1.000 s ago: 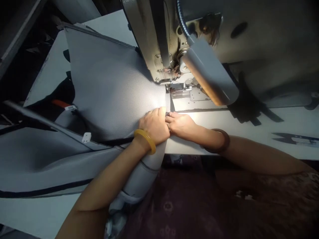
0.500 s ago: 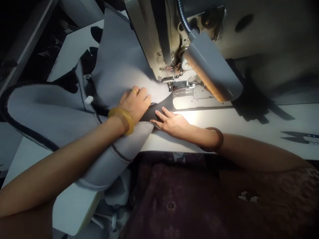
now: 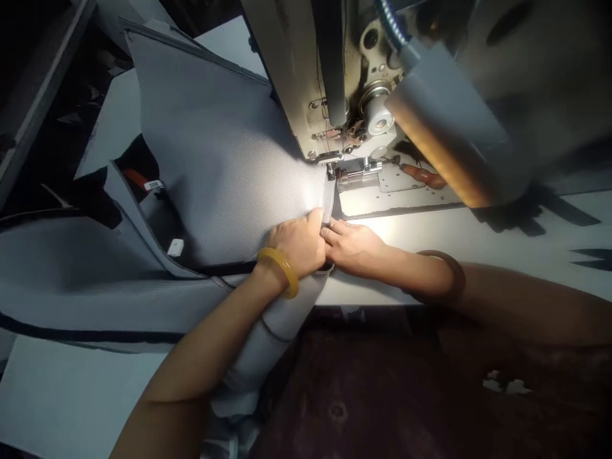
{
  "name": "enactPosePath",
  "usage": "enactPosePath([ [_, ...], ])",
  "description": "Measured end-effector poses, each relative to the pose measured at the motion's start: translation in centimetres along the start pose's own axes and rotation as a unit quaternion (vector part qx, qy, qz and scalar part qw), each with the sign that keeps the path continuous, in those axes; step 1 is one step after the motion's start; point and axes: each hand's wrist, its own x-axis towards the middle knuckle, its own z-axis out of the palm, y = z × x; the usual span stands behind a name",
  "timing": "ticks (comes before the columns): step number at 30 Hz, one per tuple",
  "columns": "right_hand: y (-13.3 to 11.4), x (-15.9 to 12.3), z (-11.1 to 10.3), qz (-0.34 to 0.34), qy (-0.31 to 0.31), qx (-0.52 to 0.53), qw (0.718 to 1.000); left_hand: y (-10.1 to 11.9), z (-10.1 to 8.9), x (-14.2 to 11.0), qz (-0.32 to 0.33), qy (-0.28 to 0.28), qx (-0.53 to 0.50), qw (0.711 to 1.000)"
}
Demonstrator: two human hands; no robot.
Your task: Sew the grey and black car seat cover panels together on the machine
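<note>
Grey mesh-textured fabric [image 3: 215, 159] covers the left and middle of the table, its right edge lying under the presser foot [image 3: 331, 171] of a sewing machine [image 3: 310, 76]. My left hand [image 3: 299, 245], with a yellow bangle on its wrist, is closed on the fabric near that edge, just below the foot. Against its fingertips is my right hand [image 3: 356, 248], its fingers pinched together on the same fabric edge. The fingertips of both hands are partly hidden where they meet. A folded part of the fabric hangs over the table's front edge.
A grey lamp [image 3: 449, 121] lights the stitching area from the right. Behind it, an orange-handled tool [image 3: 423, 175] lies on the machine bed. Dark thread snips [image 3: 593, 258] lie at the far right. A white tag [image 3: 176, 247] shows on the fabric at left.
My left hand has moved right and closed at the fabric's edge. My right hand has gone from spread fingers to a pinch. The fabric now covers most of the dark strip beneath.
</note>
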Motion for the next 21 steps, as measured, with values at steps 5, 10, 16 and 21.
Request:
enactPosePath([
  [5,-0.1,0.1,-0.1,0.008,-0.014,0.004,1.000,-0.2,-0.9,0.4,0.022,-0.030,-0.013,0.999],
  [10,-0.1,0.3,-0.4,0.019,-0.020,0.001,1.000,-0.2,-1.0,0.3,0.033,-0.042,-0.022,0.998],
  [16,0.0,-0.4,0.0,-0.011,0.012,0.012,1.000,-0.2,-1.0,0.4,0.036,-0.050,-0.011,0.998],
  [21,0.0,-1.5,0.0,-0.066,0.068,0.014,0.995,0.1,-1.4,0.5,0.035,-0.076,-0.029,0.996],
])
